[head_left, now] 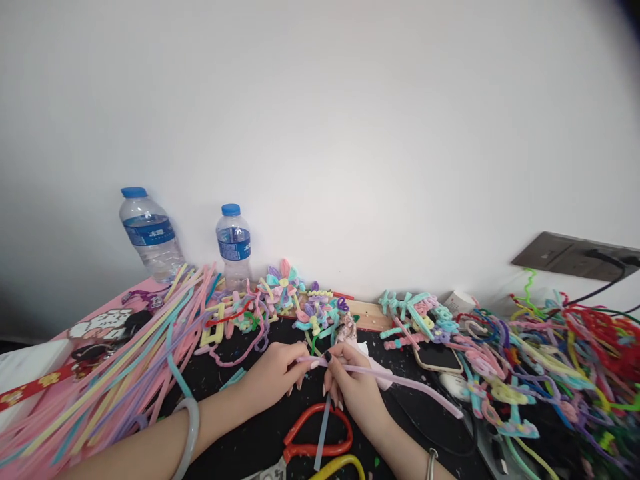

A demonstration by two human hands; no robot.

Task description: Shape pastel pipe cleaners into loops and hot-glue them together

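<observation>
A pale pink pipe cleaner runs between my hands, its long end reaching right past my right hand. My left hand pinches its left end between thumb and fingers. Close beside it, my right hand is closed on the same pipe cleaner with thumb and forefinger. Below the right fingers a translucent pale stick points down across scissors with a red handle. A yellow handle lies just under them; the bottom edge cuts it off. A whitish pink object is partly hidden behind my right hand.
Loose pastel pipe cleaners spread over the left side. Two water bottles stand by the wall. Finished pipe cleaner flowers sit at the back. A phone and a heap of coloured pipe cleaners lie right, below a wall socket.
</observation>
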